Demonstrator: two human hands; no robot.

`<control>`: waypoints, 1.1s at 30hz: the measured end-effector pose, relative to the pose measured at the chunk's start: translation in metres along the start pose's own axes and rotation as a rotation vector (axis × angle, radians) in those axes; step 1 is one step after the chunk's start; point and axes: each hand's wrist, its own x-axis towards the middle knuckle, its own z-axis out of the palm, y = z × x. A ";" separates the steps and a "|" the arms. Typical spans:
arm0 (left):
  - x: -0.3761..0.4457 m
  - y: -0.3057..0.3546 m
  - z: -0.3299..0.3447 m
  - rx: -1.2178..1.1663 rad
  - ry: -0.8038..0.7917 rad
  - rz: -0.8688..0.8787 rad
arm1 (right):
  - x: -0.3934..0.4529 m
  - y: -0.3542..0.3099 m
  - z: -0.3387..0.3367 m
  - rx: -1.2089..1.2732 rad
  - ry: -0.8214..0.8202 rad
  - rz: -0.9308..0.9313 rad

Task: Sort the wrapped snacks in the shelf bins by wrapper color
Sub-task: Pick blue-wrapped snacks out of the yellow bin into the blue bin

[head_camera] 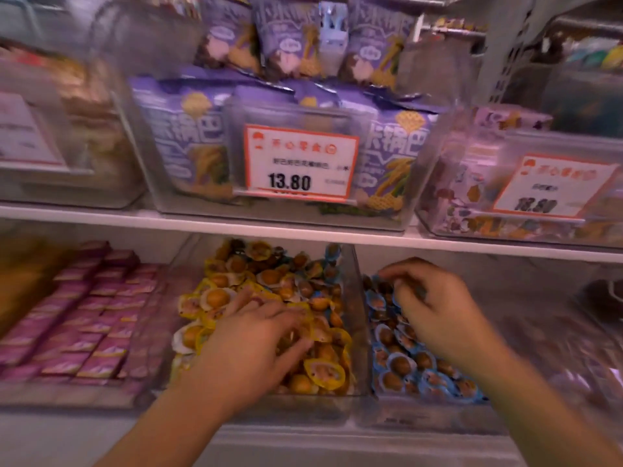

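The left hand (256, 345) is laid palm-down on the yellow-wrapped snacks (215, 299) in the middle clear bin (357, 298) of the lower shelf. Its fingers are spread and slightly bent, with the tips pressed into the pile; whether a piece is pinched under them cannot be told.

The right hand (435, 308) is placed over the blue-wrapped snacks (401, 364) in the adjoining bin (421, 416) at 3 o'clock of the middle bin. Its fingers are curled downward with the tips bunched toward 10 o'clock. They are in contact with the wrappers, but a grip on any single piece cannot be confirmed because of motion blur.

A few blue-edged wrappers (332, 252) are seen at the far end of the middle bin, at 12 to 1 o'clock of the yellow pile.

Pink packets (91, 318) are stacked in rows at 9 o'clock. The far right bins are blurred, and their contents cannot be identified.

On the upper shelf (303, 232), purple bags (192, 139) are held in a clear bin. A price tag (300, 163) on it is read as 13.80, under red Chinese characters. A second tag (549, 187) at 3 o'clock is too blurred to be read reliably.
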 end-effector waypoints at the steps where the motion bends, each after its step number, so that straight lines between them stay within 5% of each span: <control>1: -0.003 -0.005 -0.001 0.002 0.028 -0.007 | 0.001 -0.011 0.009 -0.028 -0.014 -0.060; 5: -0.016 -0.021 -0.008 -0.005 0.118 -0.039 | 0.033 -0.042 0.055 -0.094 -0.166 -0.112; 9: -0.027 -0.030 -0.009 -0.062 0.132 -0.150 | 0.088 -0.054 0.102 -0.354 -0.449 0.152; 12: -0.030 -0.036 -0.003 -0.175 0.118 -0.272 | 0.111 -0.056 0.118 -0.589 -0.506 0.269; 19: -0.028 -0.037 0.004 -0.149 0.077 -0.282 | 0.126 -0.039 0.157 -0.592 -0.394 0.467; 24: -0.031 -0.038 0.000 -0.160 0.087 -0.258 | 0.131 -0.029 0.155 -0.649 -0.403 0.433; 29: -0.032 -0.041 0.000 -0.193 0.102 -0.245 | 0.126 -0.025 0.154 -0.552 -0.213 0.365; 33: -0.030 -0.042 0.002 -0.175 0.097 -0.256 | 0.116 -0.020 0.161 -0.244 -0.171 0.619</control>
